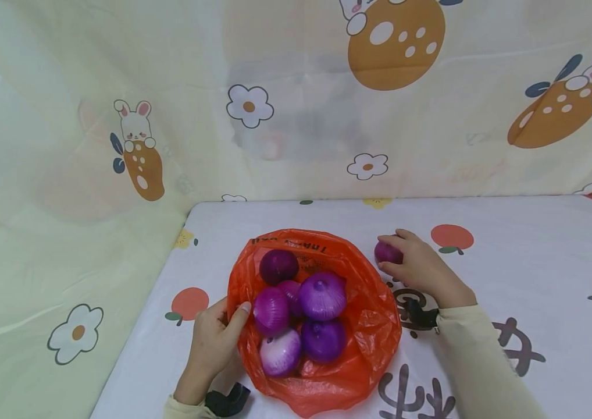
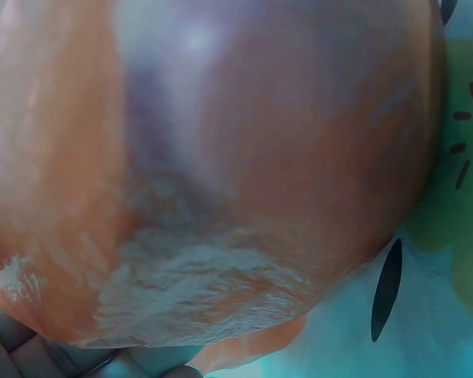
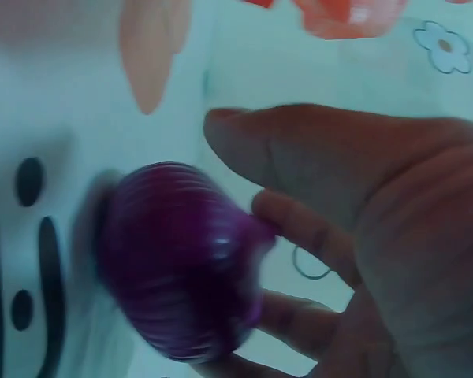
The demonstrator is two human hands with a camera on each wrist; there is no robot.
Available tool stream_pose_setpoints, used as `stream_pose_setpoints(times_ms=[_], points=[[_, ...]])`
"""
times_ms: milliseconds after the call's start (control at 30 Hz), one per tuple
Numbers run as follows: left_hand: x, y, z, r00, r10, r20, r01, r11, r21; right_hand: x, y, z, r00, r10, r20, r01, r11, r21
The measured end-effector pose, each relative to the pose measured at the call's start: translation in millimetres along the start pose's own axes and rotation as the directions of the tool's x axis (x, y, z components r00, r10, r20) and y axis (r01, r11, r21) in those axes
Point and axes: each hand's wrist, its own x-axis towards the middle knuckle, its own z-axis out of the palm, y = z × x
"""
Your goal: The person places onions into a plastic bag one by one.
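A red plastic bag point(image 1: 369, 331) lies with its mouth spread wide, several purple onions point(image 1: 322, 297) inside. My left hand point(image 1: 214, 337) holds the bag's left rim, thumb over the edge and fingers hidden outside. The bag's bulging side point(image 2: 244, 260) fills most of the left wrist view. Beyond the bag's upper right edge, my right hand point(image 1: 418, 262) is at a small dark purple onion point(image 1: 388, 252) on the table. In the right wrist view, fingers reach behind this onion point(image 3: 181, 260), while the thumb point(image 3: 284, 146) stands apart from it.
The table point(image 1: 547, 250) wears a white cloth printed with fruit and dark lettering. Behind and to the left hangs a pale curtain point(image 1: 301, 145) with rabbits and flowers. Dark camera mounts point(image 1: 228, 400) sit at both wrists.
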Motion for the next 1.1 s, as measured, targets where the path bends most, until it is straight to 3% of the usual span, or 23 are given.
stream_pose_setpoints(times_ms=[400,833,1100], points=[[-0.1,1.0,0.5,1.0,0.0,0.001,0.0,1.0,0.016,2,9,6,0.99,0.135,-0.039,-0.134,0.991,0.024],[0.0,-0.7,-0.3,1.0,-0.004,0.005,0.004,1.0,0.002,1,8,2,0.985,0.151,-0.078,-0.149,0.988,0.031],[-0.1,-0.4,-0.5,1.0,-0.003,0.002,0.003,1.0,0.005,-5,-3,-7,0.986,0.099,-0.131,-0.097,0.995,0.024]])
